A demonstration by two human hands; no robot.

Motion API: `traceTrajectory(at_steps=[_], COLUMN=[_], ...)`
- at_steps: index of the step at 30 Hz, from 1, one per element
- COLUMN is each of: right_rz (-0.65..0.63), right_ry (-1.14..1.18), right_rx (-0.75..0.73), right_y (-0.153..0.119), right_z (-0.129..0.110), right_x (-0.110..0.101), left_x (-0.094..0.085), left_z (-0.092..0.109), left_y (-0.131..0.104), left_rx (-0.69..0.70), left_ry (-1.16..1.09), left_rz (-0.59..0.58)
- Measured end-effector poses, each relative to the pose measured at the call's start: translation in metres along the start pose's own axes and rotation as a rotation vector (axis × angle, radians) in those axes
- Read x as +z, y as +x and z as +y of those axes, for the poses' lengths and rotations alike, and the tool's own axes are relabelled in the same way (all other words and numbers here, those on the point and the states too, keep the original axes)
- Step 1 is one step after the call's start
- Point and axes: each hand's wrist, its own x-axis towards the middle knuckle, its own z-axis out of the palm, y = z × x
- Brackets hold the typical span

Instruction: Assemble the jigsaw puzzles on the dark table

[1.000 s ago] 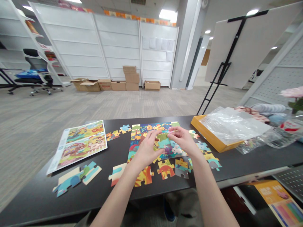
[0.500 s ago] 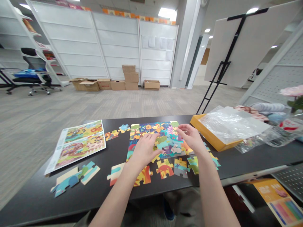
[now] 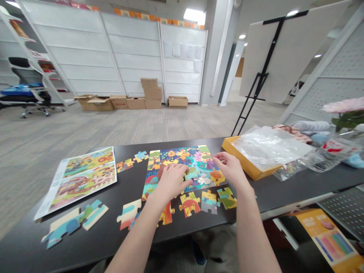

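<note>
A partly assembled jigsaw puzzle (image 3: 197,178) lies on the black table, showing colourful animals and a white rabbit. My left hand (image 3: 172,180) rests palm down over its left-middle part, fingers stretched and thumb apart, hiding the pieces beneath. At the puzzle's right edge is my right hand (image 3: 227,167), its fingers slightly curved and its thumb apart; no piece shows between them. Loose pieces lie along the near side: an orange animal-face piece (image 3: 190,204), a grey and yellow piece (image 3: 209,201) and a green piece (image 3: 226,198). My left forearm partly covers others.
Left on the table (image 3: 93,242) are a picture sheet (image 3: 82,176) and joined loose pieces (image 3: 75,223). More pieces (image 3: 125,165) lie beyond it. A yellow box (image 3: 250,163) with clear plastic sits at the right, near a flower (image 3: 345,105). An easel board (image 3: 264,57) stands behind.
The view has turned slightly right, so the scene sits further left. My right hand has drawn a little nearer and rightward along the puzzle's edge. My left hand stays over the puzzle.
</note>
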Motion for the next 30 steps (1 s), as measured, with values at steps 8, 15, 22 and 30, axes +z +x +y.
traceTrajectory(at_steps=[8, 15, 22, 30], right_rz=[0.000, 0.022, 0.033, 0.006], right_ry=[-0.057, -0.074, -0.079, -0.099], right_rx=[0.035, 0.037, 0.023, 0.016], right_y=[-0.001, -0.002, -0.001, 0.000], right_z=[0.002, 0.005, 0.005, 0.005], right_x=[-0.006, -0.009, -0.008, -0.004], left_x=[0.003, 0.002, 0.003, 0.004], left_z=[0.005, 0.005, -0.005, -0.010], left_y=[0.006, 0.004, 0.002, 0.000], left_rx=[0.003, -0.027, -0.030, -0.027], left_ry=[-0.002, 0.043, 0.028, -0.001], left_rz=[0.003, -0.012, 0.023, 0.047])
